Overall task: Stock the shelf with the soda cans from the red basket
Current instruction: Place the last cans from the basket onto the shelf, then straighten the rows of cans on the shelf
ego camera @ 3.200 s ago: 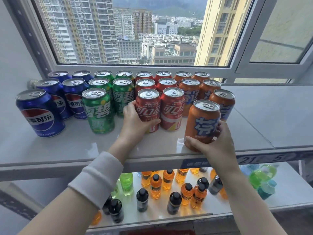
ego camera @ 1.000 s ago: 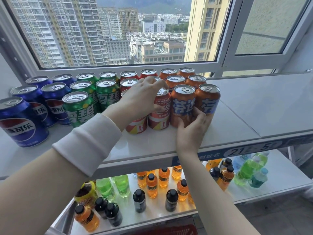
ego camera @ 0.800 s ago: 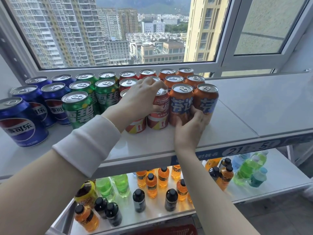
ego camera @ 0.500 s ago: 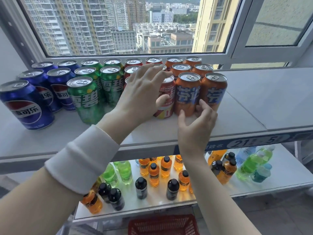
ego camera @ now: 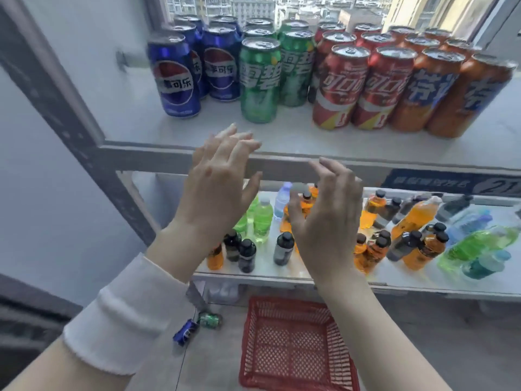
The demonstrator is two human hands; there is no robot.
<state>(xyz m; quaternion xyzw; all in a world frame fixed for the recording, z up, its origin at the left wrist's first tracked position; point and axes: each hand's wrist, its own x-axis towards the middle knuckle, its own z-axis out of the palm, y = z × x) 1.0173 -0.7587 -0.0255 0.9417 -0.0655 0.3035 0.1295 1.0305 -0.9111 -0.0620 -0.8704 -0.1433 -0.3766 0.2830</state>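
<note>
Soda cans stand in rows on the top shelf (ego camera: 282,136): blue cans (ego camera: 176,77) at the left, then green cans (ego camera: 260,80), red cans (ego camera: 341,86) and orange cans (ego camera: 425,88) at the right. My left hand (ego camera: 217,187) and my right hand (ego camera: 327,218) hover in front of the shelf edge, fingers loose, holding nothing. The red basket (ego camera: 296,345) sits on the floor below, and no cans show inside it. A blue can (ego camera: 185,332) and a green can (ego camera: 210,319) lie on the floor left of the basket.
The lower shelf (ego camera: 423,283) carries several small bottles of orange, green, dark and blue drink. A grey shelf post (ego camera: 62,108) runs diagonally at the left. A window with a city view is behind the cans.
Both hands have let go of the red and orange cans and drawn back below the shelf edge. The view has tilted down, and the red basket and floor cans now show.
</note>
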